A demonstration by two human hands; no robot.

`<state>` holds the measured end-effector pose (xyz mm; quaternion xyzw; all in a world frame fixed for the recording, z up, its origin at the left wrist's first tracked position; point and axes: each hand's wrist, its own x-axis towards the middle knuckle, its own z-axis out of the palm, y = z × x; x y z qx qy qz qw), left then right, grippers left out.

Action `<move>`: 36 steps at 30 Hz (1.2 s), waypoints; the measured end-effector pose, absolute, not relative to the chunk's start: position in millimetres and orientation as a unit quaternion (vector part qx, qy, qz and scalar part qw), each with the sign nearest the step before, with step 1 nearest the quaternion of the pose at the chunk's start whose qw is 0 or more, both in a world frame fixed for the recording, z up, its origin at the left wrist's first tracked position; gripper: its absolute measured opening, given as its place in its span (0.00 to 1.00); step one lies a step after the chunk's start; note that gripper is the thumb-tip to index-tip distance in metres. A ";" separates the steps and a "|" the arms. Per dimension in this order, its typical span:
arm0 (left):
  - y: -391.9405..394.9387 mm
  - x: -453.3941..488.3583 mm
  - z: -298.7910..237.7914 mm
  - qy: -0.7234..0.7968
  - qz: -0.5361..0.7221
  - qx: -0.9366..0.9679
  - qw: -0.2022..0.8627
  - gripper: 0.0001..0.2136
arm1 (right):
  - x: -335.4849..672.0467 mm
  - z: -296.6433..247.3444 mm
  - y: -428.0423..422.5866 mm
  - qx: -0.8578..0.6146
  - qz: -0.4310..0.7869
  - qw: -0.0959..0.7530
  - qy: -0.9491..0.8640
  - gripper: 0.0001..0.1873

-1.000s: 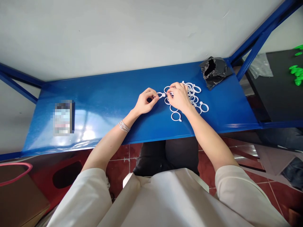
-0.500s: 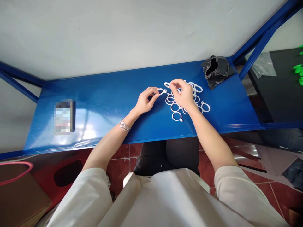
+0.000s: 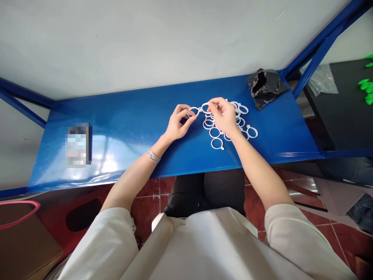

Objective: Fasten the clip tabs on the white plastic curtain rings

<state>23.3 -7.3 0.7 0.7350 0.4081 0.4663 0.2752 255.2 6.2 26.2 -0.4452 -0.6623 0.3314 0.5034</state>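
Note:
My left hand [image 3: 178, 123] pinches a white plastic ring [image 3: 194, 112] between thumb and fingers, just above the blue shelf. My right hand [image 3: 223, 116] holds a second white ring [image 3: 206, 108] by its edge, and the two rings touch at their rims. Below and behind my right hand lies a loose, overlapping cluster of similar white rings with small knobs; one ring [image 3: 217, 143] sits at its near end. My right hand hides part of the cluster.
The blue metal shelf [image 3: 131, 128] has a crumpled black plastic bag [image 3: 264, 88] at the back right and a pixelated flat object [image 3: 78, 144] at the left. Green pieces [image 3: 365, 87] lie on a black surface to the right.
The two held rings have come together between my hands, with the left hand shifting slightly right and upward. The right-hand ring has tilted flatter.

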 end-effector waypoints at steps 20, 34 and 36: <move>-7.6 23.3 -5.4 0.420 0.462 0.734 0.265 0.22 | 247.5 9.3 11.9 -0.406 0.427 0.521 -0.617 0.38; -6.0 20.3 -3.5 0.384 0.408 0.761 0.328 0.20 | 246.2 6.2 9.1 -0.413 0.519 0.463 -0.588 0.32; -5.4 20.4 -5.2 0.373 0.423 0.747 0.353 0.21 | 247.1 9.1 6.6 -0.425 0.479 0.468 -0.608 0.30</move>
